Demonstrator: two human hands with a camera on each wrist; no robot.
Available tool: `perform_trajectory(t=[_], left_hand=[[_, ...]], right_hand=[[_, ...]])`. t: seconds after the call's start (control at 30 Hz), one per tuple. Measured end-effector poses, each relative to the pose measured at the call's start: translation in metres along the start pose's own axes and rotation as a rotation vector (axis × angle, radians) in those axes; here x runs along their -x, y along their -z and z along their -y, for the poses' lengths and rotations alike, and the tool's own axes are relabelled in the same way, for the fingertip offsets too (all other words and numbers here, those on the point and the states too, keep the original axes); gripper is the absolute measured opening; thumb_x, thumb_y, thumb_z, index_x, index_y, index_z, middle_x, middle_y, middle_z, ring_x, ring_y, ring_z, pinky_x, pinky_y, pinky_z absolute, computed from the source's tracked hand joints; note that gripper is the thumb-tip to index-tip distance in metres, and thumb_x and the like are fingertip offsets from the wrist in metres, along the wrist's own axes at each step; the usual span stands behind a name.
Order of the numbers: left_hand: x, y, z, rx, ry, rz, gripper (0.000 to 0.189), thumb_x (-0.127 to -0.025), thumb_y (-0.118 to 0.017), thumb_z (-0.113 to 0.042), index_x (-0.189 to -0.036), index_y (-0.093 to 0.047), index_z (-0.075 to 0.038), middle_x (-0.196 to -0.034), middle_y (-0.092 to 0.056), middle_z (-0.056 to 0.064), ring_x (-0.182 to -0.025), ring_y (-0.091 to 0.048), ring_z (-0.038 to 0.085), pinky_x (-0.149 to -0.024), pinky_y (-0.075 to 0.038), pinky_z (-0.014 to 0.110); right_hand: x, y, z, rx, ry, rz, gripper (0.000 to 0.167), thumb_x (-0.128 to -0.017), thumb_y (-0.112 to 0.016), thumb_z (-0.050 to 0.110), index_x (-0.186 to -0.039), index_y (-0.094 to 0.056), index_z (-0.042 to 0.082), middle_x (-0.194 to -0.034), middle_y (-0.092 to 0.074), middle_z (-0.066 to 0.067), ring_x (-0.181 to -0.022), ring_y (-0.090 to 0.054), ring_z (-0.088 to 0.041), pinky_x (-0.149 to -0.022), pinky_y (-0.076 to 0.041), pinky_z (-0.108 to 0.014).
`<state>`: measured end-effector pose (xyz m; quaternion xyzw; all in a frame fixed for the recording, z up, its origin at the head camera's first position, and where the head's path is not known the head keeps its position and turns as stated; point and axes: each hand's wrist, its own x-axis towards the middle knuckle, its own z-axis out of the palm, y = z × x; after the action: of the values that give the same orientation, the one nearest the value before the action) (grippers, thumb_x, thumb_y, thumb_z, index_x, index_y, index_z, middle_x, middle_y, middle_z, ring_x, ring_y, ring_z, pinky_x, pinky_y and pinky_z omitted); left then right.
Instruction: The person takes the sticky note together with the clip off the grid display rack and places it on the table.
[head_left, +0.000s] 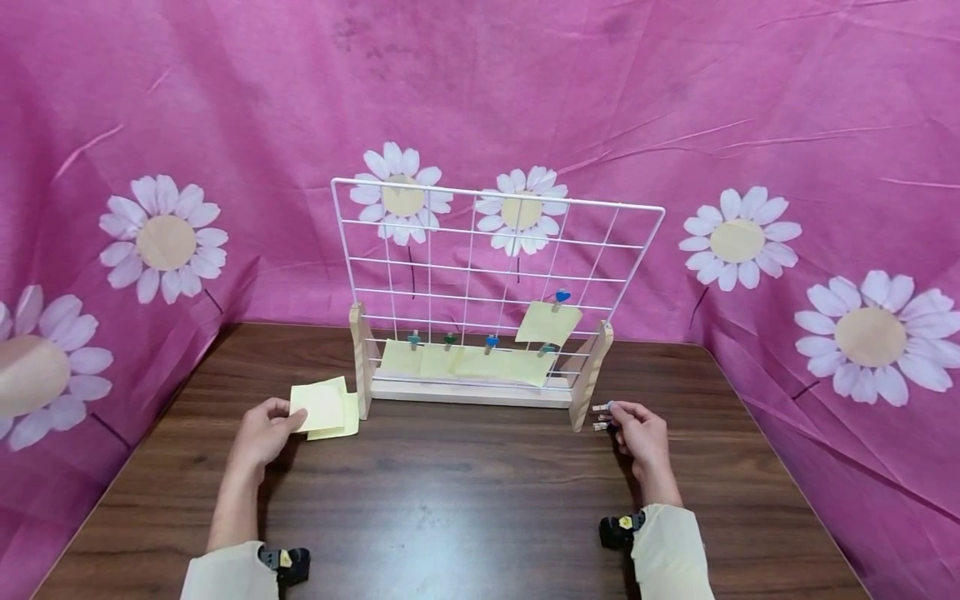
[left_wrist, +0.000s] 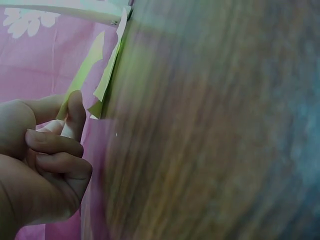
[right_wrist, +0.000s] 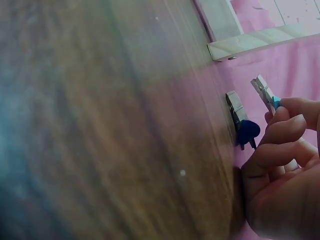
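Observation:
My left hand (head_left: 262, 432) pinches a pale yellow sticky note (head_left: 317, 407) between thumb and fingers. Just beyond it, more sticky notes (head_left: 350, 415) lie on the table beside the rack's left foot. In the left wrist view the held note (left_wrist: 86, 67) stands apart from those on the table (left_wrist: 109, 72). On the other side, my right hand (head_left: 645, 435) pinches a small wooden clothespin (right_wrist: 262, 91) with a light blue decoration. Below that, another clothespin (right_wrist: 235, 106) with a dark blue heart rests on the table, near the rack's right foot.
A white wire grid rack with a wooden base (head_left: 472, 393) stands between the hands. Several yellow notes (head_left: 498, 363) hang low on it from clothespins (head_left: 491, 342). Another note (head_left: 547, 323) hangs higher at right under a blue heart clothespin (head_left: 562, 297). Pink flowered cloth (head_left: 480, 92) surrounds the table.

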<state>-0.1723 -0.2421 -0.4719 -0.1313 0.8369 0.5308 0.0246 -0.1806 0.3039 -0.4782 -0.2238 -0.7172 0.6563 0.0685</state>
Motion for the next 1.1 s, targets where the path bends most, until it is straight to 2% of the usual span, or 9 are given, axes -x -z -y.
perform_trajectory(t=[0.13,0.27,0.4,0.53,0.73,0.9,0.97,1.1], left_hand=[[-0.001,0.002,0.003,-0.048,0.003,0.006,0.03,-0.099,-0.065,-0.019,-0.107,-0.058,0.009,-0.086,-0.063,0.007,-0.079,-0.05,0.018,-0.068,-0.04,0.031],[-0.002,0.002,0.003,-0.123,-0.03,0.004,0.027,-0.098,-0.064,-0.019,-0.101,-0.059,0.008,-0.091,-0.06,0.014,-0.08,-0.05,0.023,-0.069,-0.04,0.033],[-0.004,0.005,0.002,-0.264,-0.074,-0.017,0.027,-0.095,-0.066,-0.021,-0.094,-0.061,0.005,-0.088,-0.062,0.017,-0.084,-0.054,0.032,-0.071,-0.041,0.038],[-0.004,0.009,0.0,-0.389,-0.054,-0.003,0.03,-0.094,-0.065,-0.031,-0.093,-0.062,-0.001,-0.083,-0.067,0.011,-0.088,-0.057,0.039,-0.07,-0.042,0.043],[-0.003,0.01,-0.002,-0.397,0.0,0.036,0.031,-0.095,-0.062,-0.035,-0.094,-0.059,-0.004,-0.071,-0.069,0.0,-0.085,-0.059,0.034,-0.066,-0.039,0.039],[-0.004,0.01,-0.003,-0.393,0.014,0.041,0.039,-0.095,-0.063,-0.037,-0.106,-0.059,0.001,-0.072,-0.07,0.002,-0.086,-0.062,0.036,-0.069,-0.041,0.041],[-0.004,0.01,-0.004,-0.393,0.016,0.042,0.044,-0.095,-0.064,-0.039,-0.111,-0.058,0.002,-0.078,-0.071,0.007,-0.091,-0.061,0.04,-0.072,-0.043,0.045],[-0.005,0.01,-0.005,-0.398,0.021,0.032,0.047,-0.096,-0.064,-0.039,-0.115,-0.057,0.004,-0.105,-0.066,0.024,-0.1,-0.057,0.048,-0.079,-0.044,0.053]], right_hand=[[-0.002,0.002,-0.001,0.003,-0.005,-0.001,0.007,-0.099,-0.066,0.015,-0.097,-0.068,0.009,-0.069,-0.058,0.007,-0.049,-0.043,-0.004,-0.044,-0.033,-0.019],[-0.004,0.002,-0.001,0.037,-0.014,0.002,0.009,-0.1,-0.065,0.016,-0.098,-0.068,0.008,-0.069,-0.058,0.006,-0.049,-0.044,-0.005,-0.044,-0.034,-0.019],[-0.007,0.003,-0.003,0.084,-0.019,0.015,0.015,-0.101,-0.063,0.016,-0.104,-0.067,0.002,-0.068,-0.058,0.004,-0.05,-0.043,-0.005,-0.044,-0.035,-0.019],[-0.009,0.003,-0.006,0.123,-0.026,0.041,0.022,-0.101,-0.061,0.016,-0.11,-0.064,-0.004,-0.066,-0.054,0.003,-0.049,-0.041,-0.006,-0.044,-0.034,-0.021],[-0.008,0.003,-0.005,0.143,-0.016,0.046,0.027,-0.101,-0.061,0.015,-0.116,-0.061,-0.008,-0.064,-0.051,0.003,-0.048,-0.039,-0.006,-0.044,-0.034,-0.021],[-0.007,0.002,-0.005,0.154,-0.01,0.045,0.03,-0.101,-0.062,0.014,-0.121,-0.06,-0.008,-0.066,-0.053,0.002,-0.049,-0.041,-0.006,-0.045,-0.035,-0.021],[-0.007,0.001,-0.005,0.15,-0.006,0.038,0.03,-0.1,-0.062,0.013,-0.122,-0.06,-0.008,-0.066,-0.054,0.002,-0.049,-0.041,-0.006,-0.044,-0.035,-0.02],[-0.006,0.001,-0.007,0.148,-0.005,0.033,0.031,-0.1,-0.061,0.012,-0.123,-0.06,-0.008,-0.066,-0.055,0.001,-0.049,-0.042,-0.005,-0.045,-0.036,-0.02]])
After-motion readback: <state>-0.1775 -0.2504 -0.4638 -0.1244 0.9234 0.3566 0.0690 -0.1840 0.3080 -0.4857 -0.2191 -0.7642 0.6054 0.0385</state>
